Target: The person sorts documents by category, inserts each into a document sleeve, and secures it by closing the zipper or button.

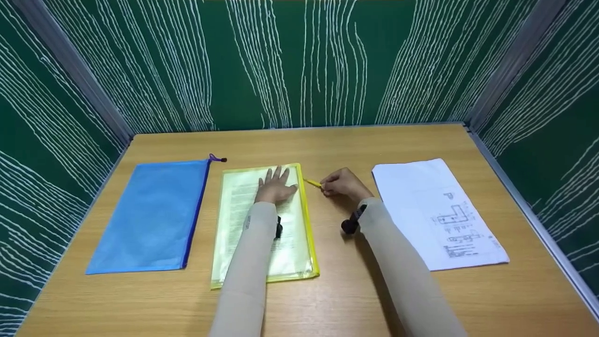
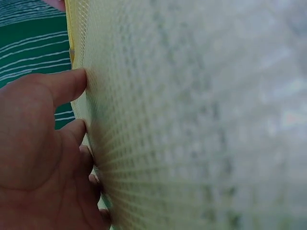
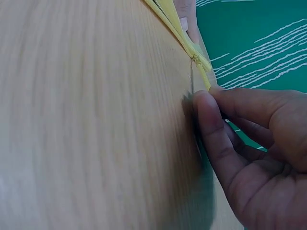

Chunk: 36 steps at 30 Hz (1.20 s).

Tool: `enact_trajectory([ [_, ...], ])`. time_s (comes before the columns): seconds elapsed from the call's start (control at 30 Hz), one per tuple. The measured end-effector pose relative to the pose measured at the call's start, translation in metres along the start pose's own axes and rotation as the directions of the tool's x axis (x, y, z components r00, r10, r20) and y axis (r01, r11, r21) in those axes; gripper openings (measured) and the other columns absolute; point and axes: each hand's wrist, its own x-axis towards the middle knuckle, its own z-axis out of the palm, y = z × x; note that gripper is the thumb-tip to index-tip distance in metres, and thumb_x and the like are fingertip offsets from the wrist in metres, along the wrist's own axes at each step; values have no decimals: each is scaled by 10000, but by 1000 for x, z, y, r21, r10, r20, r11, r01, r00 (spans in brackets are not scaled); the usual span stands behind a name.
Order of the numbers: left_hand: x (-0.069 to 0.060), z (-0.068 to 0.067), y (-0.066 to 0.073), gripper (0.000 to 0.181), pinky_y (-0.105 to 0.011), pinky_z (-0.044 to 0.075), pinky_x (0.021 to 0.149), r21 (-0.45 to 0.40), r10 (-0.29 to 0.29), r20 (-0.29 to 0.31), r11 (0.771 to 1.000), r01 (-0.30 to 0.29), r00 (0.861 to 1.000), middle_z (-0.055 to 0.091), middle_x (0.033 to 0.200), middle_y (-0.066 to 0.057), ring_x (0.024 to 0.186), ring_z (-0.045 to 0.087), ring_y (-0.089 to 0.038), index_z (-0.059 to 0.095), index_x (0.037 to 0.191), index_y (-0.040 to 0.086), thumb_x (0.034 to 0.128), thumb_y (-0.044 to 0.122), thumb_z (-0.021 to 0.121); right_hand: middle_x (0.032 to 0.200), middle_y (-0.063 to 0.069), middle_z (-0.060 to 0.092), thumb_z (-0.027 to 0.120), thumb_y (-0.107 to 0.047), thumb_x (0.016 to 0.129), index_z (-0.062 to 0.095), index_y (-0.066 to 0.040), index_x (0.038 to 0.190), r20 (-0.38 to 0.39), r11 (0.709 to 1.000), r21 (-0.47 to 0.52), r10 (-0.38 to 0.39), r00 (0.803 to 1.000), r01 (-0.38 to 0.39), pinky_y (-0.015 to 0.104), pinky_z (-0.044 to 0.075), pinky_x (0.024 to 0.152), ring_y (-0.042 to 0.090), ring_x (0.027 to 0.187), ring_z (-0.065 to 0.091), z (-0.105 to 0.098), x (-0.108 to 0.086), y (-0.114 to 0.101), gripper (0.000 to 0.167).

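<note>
A yellow-edged, see-through zip pouch (image 1: pixel 290 243) lies flat on the table, with printed sheets showing through its mesh. My left hand (image 1: pixel 276 187) presses on its upper part, fingers spread; in the left wrist view, the fingertips (image 2: pixel 76 86) touch the mesh surface. To the right of the pouch, my right hand (image 1: pixel 345 184) pinches a yellow zipper pull (image 1: pixel 312 183) between thumb and fingers. The pull stretches from the pouch's upper right edge. In the right wrist view, the zipper slider (image 3: pixel 196 58) sits on the yellow zipper edge, just beyond my right hand (image 3: pixel 259 143).
At the left lies a blue zip pouch (image 1: pixel 149 215) with a purple zipper edge and a dark-tipped pull (image 1: pixel 217 159). Right of my right arm is a stack of white paper (image 1: pixel 412 187) with a printed drawing. Green walls (image 1: pixel 299 61) with white lines enclose the wooden table (image 1: pixel 337 290).
</note>
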Motion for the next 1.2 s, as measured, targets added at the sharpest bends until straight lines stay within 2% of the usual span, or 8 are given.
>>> enact_trajectory([
  [0.2,0,-1,0,702,-488,-81,1201,-26,10,-4,1000,-10,1000,-43,1631,10,1494,-114,-256,113,1558,239,978,498,412,1014,94,695,625,-75,902,729,-87,1062,-3,998,-62,8,1000,-8,232,573,744,144,794,653,1,-4,0,191],
  [0.4,-2,-1,0,695,-502,-92,1195,-34,24,-5,999,-24,1000,-36,1632,-3,1493,-110,-269,113,1558,231,983,490,405,1016,88,690,631,-88,904,726,-95,1066,1,998,-61,20,1000,-20,228,568,745,149,796,649,2,-8,0,188],
  [0.63,-1,-1,-2,700,-516,-73,1197,-21,39,-5,999,-40,999,-36,1632,-2,1494,-110,-274,105,1559,231,985,496,406,998,97,699,613,-68,902,731,-50,1059,10,997,-46,-58,998,58,208,563,693,105,747,651,4,-8,6,197],
  [1.2,-2,-3,-2,698,-515,-85,1195,-24,33,10,999,-33,999,-55,1631,-10,1491,-121,-281,92,1560,223,991,497,391,1001,98,697,622,-67,899,737,-77,1054,-1,998,-50,-28,1000,28,215,565,689,132,755,653,4,-11,6,193],
])
